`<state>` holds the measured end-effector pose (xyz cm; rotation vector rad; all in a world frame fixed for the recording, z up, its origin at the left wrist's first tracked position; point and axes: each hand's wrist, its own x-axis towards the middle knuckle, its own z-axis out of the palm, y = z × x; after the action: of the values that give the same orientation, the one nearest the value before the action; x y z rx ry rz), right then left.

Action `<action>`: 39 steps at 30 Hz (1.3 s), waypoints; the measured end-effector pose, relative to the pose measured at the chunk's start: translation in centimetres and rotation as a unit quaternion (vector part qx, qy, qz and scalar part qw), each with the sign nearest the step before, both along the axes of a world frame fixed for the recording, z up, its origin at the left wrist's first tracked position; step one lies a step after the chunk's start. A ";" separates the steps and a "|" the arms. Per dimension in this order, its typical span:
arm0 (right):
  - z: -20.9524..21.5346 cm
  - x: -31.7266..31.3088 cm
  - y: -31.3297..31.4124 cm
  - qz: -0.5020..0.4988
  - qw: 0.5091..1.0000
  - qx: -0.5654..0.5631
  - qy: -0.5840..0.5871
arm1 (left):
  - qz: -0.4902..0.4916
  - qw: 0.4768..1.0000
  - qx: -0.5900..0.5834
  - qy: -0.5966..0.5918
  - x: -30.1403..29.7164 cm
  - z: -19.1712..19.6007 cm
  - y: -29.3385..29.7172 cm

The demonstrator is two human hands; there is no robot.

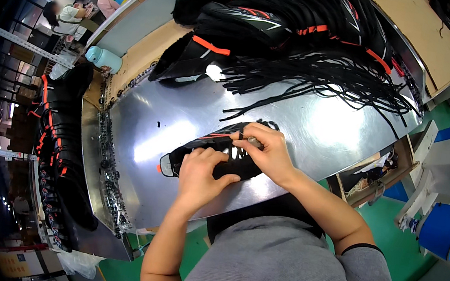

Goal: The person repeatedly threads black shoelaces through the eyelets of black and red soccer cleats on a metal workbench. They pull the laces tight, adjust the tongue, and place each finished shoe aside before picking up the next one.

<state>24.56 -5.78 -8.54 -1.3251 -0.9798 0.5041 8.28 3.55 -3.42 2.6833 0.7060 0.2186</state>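
A black shoe upper (240, 166) with orange-red trim and a pale toe end lies on the metal tabletop (291, 109) in front of me. My left hand (201, 172) presses its fingers over the toe half of the upper and holds it, thumb spread along the near side. At the upper's other half, my right hand (269, 155) is closed in a pinch around a small tool with a brownish handle (255, 142), close to the lace area. The tool's tip and the exact spot it touches are too small to make out.
Beyond the upper lie a bundle of black laces (324, 79) and a pile of black shoe uppers (246, 24). More uppers (55, 135) are stacked at the left, beside a trough of small dark parts (109, 176). A light-blue bottle (104, 59) stands far left; an open drawer (371, 171) juts out right.
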 end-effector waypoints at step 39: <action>-1.5 -3.5 -2.8 0.086 0.971 -0.196 0.104 | -0.073 0.984 0.053 -0.156 -0.6 -3.1 -1.3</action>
<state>21.05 -8.58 -9.99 -1.5051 -0.8506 0.9899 7.66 2.26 -6.52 2.6965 0.4102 0.6389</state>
